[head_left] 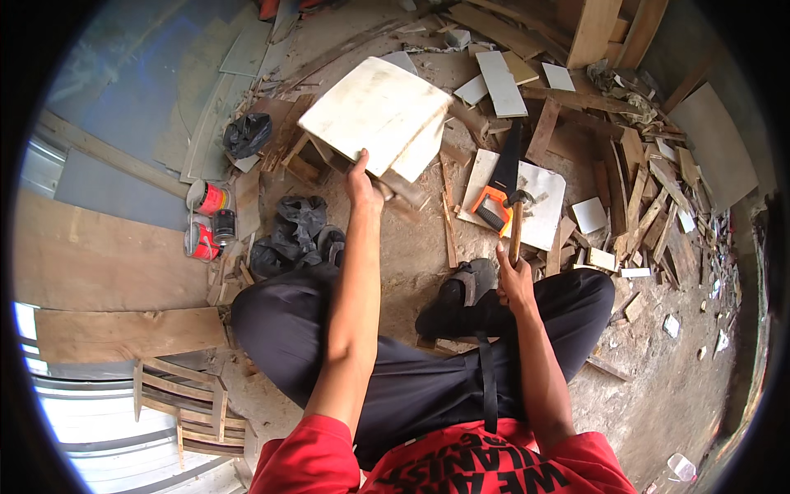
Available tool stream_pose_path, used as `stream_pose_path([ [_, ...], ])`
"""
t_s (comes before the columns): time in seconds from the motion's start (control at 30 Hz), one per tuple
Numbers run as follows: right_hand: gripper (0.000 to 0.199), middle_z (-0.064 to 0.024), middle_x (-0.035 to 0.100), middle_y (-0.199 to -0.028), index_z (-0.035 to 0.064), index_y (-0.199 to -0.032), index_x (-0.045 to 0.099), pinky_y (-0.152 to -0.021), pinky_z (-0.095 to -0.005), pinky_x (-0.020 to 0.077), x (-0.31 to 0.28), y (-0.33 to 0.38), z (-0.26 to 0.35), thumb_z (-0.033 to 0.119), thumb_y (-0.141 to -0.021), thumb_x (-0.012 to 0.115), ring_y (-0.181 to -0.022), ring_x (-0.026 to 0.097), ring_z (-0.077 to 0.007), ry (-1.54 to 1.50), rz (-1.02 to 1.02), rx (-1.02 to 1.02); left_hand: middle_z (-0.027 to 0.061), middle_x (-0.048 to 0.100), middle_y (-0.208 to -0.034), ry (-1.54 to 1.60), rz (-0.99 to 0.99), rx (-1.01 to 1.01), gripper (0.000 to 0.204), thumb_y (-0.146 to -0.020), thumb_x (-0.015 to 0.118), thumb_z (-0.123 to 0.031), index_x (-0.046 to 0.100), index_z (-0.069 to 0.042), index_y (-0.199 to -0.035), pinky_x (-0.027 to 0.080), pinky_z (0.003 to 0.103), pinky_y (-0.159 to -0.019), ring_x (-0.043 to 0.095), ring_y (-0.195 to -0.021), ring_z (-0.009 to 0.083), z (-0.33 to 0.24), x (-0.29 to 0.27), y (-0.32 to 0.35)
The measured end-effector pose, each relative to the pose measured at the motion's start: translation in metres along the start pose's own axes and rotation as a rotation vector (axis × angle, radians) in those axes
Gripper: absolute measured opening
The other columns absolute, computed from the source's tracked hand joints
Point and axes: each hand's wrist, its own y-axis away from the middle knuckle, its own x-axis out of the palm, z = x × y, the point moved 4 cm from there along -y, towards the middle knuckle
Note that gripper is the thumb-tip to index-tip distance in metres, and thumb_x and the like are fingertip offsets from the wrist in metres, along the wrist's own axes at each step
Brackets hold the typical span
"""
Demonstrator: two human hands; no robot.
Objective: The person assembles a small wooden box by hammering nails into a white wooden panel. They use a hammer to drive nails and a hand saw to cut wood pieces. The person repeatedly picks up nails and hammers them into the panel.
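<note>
My left hand grips the near edge of a small wooden stool-like piece with a pale, stained square top. It is held up off the floor and tilted, its lower part slightly blurred. My right hand is closed around the wooden handle of a hammer, whose dark head points away from me. Just beyond the hammer, a handsaw with a dark blade and an orange and black handle lies on a white board on the floor.
Scrap wood is heaped along the right and far side. Red paint cans and black plastic bags lie to the left. A slatted wooden frame is at the lower left, and a plastic bottle at the lower right.
</note>
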Motion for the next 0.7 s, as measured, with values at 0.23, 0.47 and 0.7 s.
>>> stream_pose_path([
  [0.23, 0.057, -0.0046, 0.051, -0.055, 0.0028, -0.07, 0.051, -0.037, -0.0325, 0.0387, -0.009, 0.007, 0.001, 0.054, -0.09, 0.069, -0.041, 0.05, -0.0143, 0.249, -0.058, -0.098, 0.0151, 0.048, -0.144, 0.342, -0.099, -0.137, 0.057, -0.095, 0.067, -0.018, 0.043, 0.006, -0.141, 0.022, 0.041, -0.12, 0.038, -0.14, 0.0261, 0.094, -0.006, -0.027],
  [0.47, 0.063, -0.0095, 0.056, -0.056, -0.0032, -0.076, 0.057, -0.039, -0.0354, 0.0429, -0.028, 0.007, -0.009, 0.058, -0.088, 0.069, -0.043, 0.056, -0.0185, 0.326, -0.099, -0.055, 0.0102, 0.061, -0.131, 0.233, -0.147, -0.18, 0.041, -0.093, 0.066, -0.012, 0.054, 0.001, -0.13, 0.038, 0.043, -0.111, 0.054, -0.126, 0.0235, 0.142, -0.014, -0.007],
  [0.7, 0.063, -0.0103, 0.055, -0.056, -0.0053, -0.074, 0.057, -0.046, -0.0375, 0.0463, -0.013, -0.015, -0.008, 0.055, -0.089, 0.069, -0.047, 0.056, -0.018, 0.26, -0.094, -0.055, 0.012, 0.043, -0.15, -0.007, -0.035, -0.189, 0.057, -0.092, 0.07, -0.016, 0.046, 0.002, -0.141, 0.035, 0.054, -0.115, 0.03, -0.145, 0.031, 0.121, -0.061, -0.031],
])
